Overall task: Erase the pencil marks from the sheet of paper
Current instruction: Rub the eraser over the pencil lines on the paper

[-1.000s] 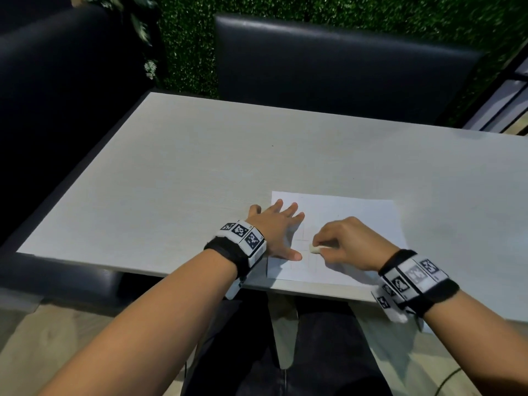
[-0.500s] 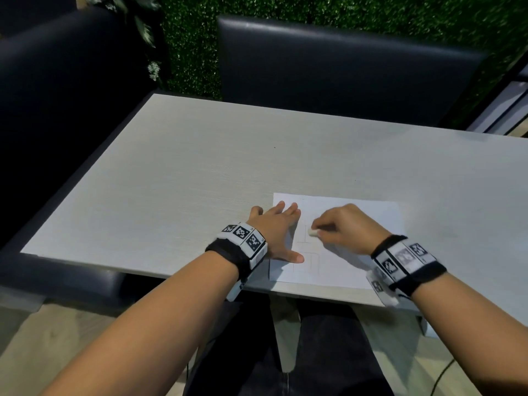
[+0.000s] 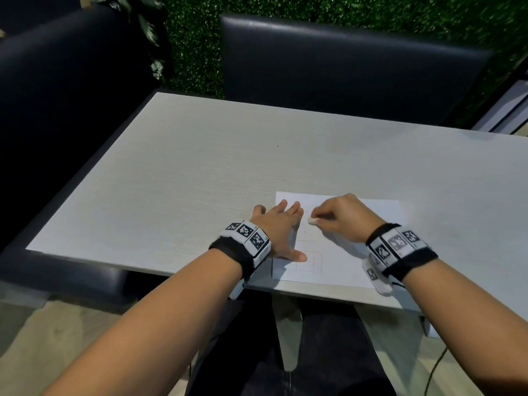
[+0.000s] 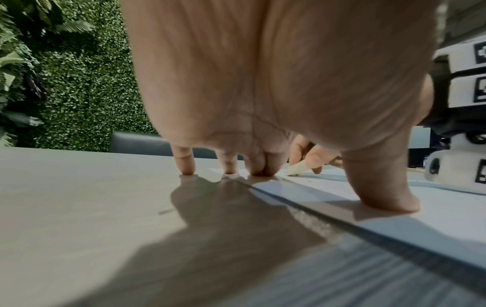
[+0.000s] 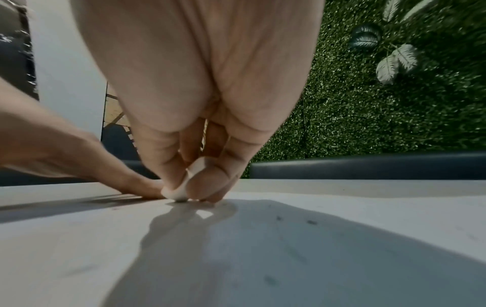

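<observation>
Head view: left hand [image 3: 281,228] flat on paper [image 3: 374,224] beside right hand [image 3: 343,218] pinching eraser [image 3: 312,221], chair [image 3: 343,61] beyond.

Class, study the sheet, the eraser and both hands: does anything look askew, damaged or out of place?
Nothing stands out. The sheet of paper lies flat and untorn near the table's front edge, the left hand presses it down, and the right hand pinches the eraser.
</observation>
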A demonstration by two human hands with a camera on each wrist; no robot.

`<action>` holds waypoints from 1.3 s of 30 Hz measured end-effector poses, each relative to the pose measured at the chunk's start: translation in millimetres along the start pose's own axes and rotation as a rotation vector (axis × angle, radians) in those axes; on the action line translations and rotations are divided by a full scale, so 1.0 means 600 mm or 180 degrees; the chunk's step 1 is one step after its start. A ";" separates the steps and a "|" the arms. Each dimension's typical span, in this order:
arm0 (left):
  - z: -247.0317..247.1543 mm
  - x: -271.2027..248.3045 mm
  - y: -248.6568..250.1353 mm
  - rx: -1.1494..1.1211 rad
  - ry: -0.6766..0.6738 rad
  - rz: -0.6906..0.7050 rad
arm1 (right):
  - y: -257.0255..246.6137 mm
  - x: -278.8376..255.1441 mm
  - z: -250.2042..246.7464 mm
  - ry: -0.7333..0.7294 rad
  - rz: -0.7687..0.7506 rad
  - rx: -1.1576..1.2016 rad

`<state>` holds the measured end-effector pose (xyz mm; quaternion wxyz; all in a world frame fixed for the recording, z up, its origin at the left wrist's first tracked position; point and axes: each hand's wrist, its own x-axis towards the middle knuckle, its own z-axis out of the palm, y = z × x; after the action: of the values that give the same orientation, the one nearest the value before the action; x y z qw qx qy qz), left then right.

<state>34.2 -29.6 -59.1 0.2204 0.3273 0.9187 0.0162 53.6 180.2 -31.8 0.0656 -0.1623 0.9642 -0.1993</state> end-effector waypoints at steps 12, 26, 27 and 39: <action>0.000 0.003 0.000 -0.0017 -0.0005 0.0000 | -0.005 -0.009 0.001 -0.0122 -0.0054 -0.0107; 0.004 0.002 -0.002 -0.0042 0.0074 0.0024 | -0.004 -0.002 -0.001 -0.0072 0.0020 -0.0068; 0.002 0.001 -0.002 -0.0044 0.0082 0.0011 | -0.003 0.003 -0.001 -0.0054 0.0054 -0.0074; 0.002 -0.001 -0.002 -0.0043 0.0124 0.0040 | -0.005 0.007 -0.006 -0.0086 0.0064 -0.0081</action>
<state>34.5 -31.1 -60.2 0.2045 0.3311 0.9207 0.0301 49.8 177.4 -27.8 0.0785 -0.1561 0.9672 -0.1842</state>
